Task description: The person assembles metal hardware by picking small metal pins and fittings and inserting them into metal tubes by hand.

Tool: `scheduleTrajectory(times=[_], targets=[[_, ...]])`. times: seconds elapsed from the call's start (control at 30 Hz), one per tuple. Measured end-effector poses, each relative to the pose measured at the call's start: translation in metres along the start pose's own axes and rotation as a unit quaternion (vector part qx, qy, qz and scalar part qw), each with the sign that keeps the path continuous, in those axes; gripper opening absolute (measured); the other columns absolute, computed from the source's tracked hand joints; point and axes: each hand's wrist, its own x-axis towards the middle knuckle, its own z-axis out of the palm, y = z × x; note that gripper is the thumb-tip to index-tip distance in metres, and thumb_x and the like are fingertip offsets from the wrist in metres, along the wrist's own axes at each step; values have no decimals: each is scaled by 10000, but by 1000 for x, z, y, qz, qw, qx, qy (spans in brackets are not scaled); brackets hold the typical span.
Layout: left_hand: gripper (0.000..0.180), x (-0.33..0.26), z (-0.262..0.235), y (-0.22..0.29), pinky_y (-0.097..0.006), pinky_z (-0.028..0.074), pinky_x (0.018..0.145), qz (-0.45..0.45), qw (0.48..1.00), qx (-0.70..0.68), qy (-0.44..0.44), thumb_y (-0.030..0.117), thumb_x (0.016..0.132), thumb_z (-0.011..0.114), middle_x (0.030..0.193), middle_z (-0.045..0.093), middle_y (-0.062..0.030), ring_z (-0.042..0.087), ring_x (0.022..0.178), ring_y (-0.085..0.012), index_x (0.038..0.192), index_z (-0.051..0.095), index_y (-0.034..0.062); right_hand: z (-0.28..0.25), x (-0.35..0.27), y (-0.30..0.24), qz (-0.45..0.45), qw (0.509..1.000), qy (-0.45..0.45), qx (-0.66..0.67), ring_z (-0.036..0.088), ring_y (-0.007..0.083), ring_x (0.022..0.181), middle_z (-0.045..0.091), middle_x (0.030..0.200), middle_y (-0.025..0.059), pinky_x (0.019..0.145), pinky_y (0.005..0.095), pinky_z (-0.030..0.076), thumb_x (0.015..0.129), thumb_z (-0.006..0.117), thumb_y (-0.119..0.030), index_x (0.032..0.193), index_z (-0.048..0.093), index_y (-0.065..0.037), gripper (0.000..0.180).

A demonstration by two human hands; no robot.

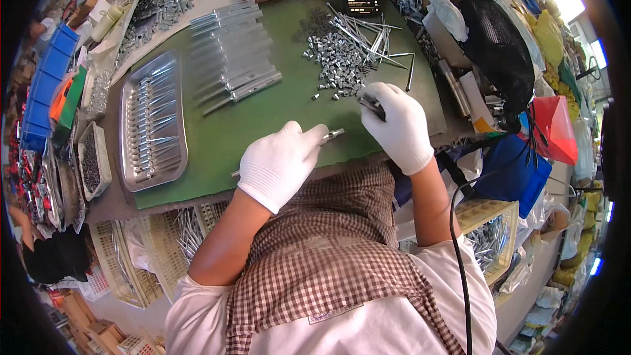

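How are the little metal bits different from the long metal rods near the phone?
The little metal bits are short and stubby, while the long metal rods are thin. The bits lie in a spread-out heap; the rods lie crossed over each other. Both look silvery and loose.

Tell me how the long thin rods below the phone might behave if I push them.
The rods look straight and shiny, so they're probably stiff and rather slick. Being slender and apparently round, they may roll. Several cross each other beside small metal pieces, so pushing one could well disturb its neighbours.
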Motion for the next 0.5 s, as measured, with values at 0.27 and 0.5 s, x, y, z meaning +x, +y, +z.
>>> scheduleTrajectory(times=[0.27,0.5], targets=[[182,-1,-2,8,-441,544,582,-21,1000,5,-22,276,961,610,816,584,-96,657,657,-318,1137,658,266,-6,-22,13,5,998,-67,10,664,364,839,662,931,149,747,419,543,845,694,-65,983,708,-46,140],[225,-4,0,5,-445,549,595,-12,1000,-16,-8,277,954,618,842,605,-94,668,672,-324,1174,666,272,7,-23,-24,4,988,-82,134,673,355,821,675,917,144,738,398,551,824,712,-29,1020,679,-50,200]])
